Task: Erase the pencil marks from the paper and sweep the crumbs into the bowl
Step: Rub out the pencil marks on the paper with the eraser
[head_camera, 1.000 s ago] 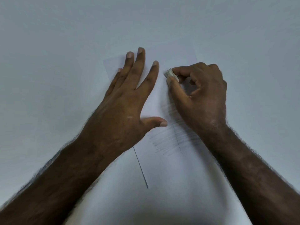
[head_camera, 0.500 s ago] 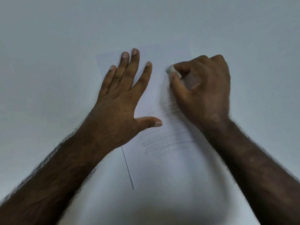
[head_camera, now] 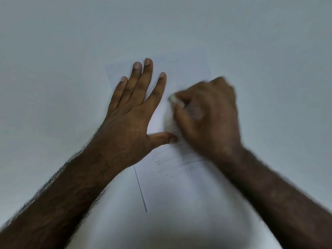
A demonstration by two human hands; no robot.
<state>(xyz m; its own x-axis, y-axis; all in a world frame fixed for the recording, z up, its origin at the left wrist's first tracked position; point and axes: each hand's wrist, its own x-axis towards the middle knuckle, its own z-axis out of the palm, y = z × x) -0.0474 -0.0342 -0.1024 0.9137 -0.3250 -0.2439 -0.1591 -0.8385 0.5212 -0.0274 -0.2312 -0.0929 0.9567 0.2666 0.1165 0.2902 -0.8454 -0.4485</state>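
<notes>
Left hand (head_camera: 133, 112) flat and spread on the one sheet of paper (head_camera: 179, 186), pinning it to the desk (head_camera: 53, 51). Right hand (head_camera: 208, 115) blurred, clenched on one eraser (head_camera: 173, 98). Remaining pencil marks (head_camera: 168, 162) just nearer than that fist, strokes running crosswise. No bowl in view.
</notes>
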